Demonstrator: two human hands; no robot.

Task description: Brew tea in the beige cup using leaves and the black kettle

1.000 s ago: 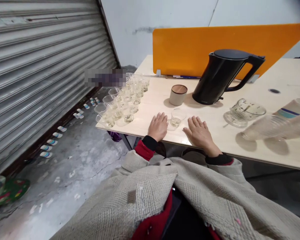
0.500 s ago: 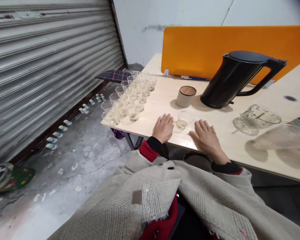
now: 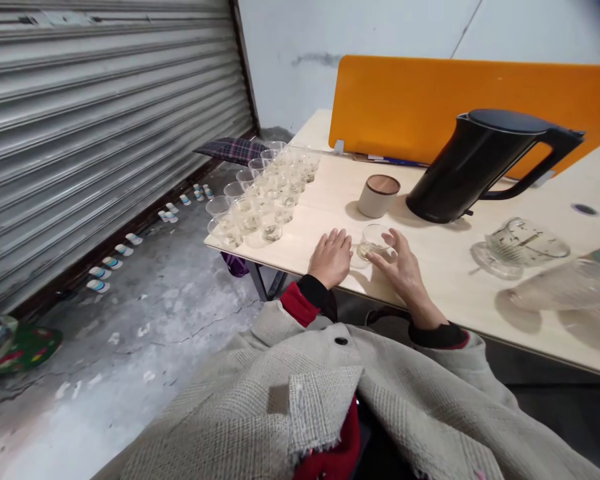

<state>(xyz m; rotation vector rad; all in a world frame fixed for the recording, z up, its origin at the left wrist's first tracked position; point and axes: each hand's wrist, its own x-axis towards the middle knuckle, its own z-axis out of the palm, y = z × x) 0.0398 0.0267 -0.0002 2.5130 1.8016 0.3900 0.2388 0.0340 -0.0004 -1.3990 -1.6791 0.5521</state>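
Note:
My left hand (image 3: 332, 259) lies flat near the table's front edge, fingers stretched out, palm down and holding nothing. Just right of it stands a clear plastic cup (image 3: 375, 235) with a little pale liquid in the bottom. My right hand (image 3: 401, 268) has its thumb at the near side of this cup and its fingers at the far right side, gripping it on the tabletop. Behind the cup is a small pale canister (image 3: 375, 202) with a wooden lid.
Several clear cups (image 3: 271, 230) with liquid stand in rows at the table's left end. A black kettle (image 3: 455, 170), a glass measuring bowl (image 3: 523, 245) and a clear plastic bottle (image 3: 565, 283) are on the right. An orange divider (image 3: 380, 107) lines the back.
My right hand has risen from lying flat on the table and moved left to the cup, thumb and fingers now around its side. The left hand stays flat.

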